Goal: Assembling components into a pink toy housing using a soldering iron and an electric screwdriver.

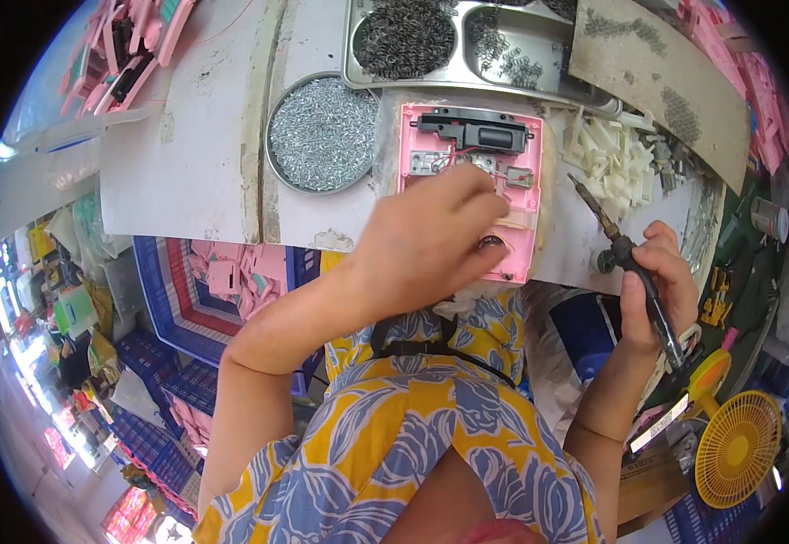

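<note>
A pink plastic housing (521, 258) lies open on the worktable in front of me. Inside it are a black mechanism (485, 134) along the far side, red wires, a metal strip and a small metal motor (519, 177). My left hand (426, 238) reaches over the housing from the left, its fingers bent together and low over the inside. Whatever those fingertips may hold is hidden beneath them. To the right of the housing, my right hand (664, 283) grips a soldering iron (623, 249) by its black handle. The iron's brown tip points up and left, apart from the housing.
A round tin of small screws (322, 134) sits left of the housing. Behind it stands a metal tray (467, 83) of dark springs; white plastic parts (607, 150) are piled at right. A blue crate (163, 313) holds pink pieces below left. A yellow fan (737, 449) stands lower right.
</note>
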Demonstrator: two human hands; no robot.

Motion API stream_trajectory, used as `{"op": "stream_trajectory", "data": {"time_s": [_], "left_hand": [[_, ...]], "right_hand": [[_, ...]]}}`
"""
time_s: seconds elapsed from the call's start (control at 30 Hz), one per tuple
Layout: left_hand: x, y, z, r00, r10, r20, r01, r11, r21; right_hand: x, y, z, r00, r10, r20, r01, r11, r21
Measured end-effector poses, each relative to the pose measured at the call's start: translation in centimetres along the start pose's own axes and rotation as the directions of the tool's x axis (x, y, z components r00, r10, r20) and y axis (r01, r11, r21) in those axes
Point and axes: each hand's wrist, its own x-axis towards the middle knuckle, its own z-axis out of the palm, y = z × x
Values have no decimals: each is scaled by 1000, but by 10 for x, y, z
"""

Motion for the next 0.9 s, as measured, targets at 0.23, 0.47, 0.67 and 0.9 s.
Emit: {"op": "stream_trajectory", "data": {"time_s": [0.23, 0.47, 0.67, 0.9], "left_hand": [[12, -10, 17, 972, 30, 234, -25, 999, -24], [14, -6, 15, 887, -349, 301, 456, 761, -462], [9, -10, 19, 962, -197, 192, 257, 889, -379], [4, -14, 13, 971, 18, 240, 28, 982, -187]], "right_hand": [[-2, -2, -1, 1000, 3, -23, -3, 1000, 12], [-9, 2, 7, 998, 56, -41, -53, 996, 76], [-4, 2, 12, 999, 40, -22, -38, 995, 93], [-20, -16, -1, 996, 80, 23, -82, 991, 102]]}}
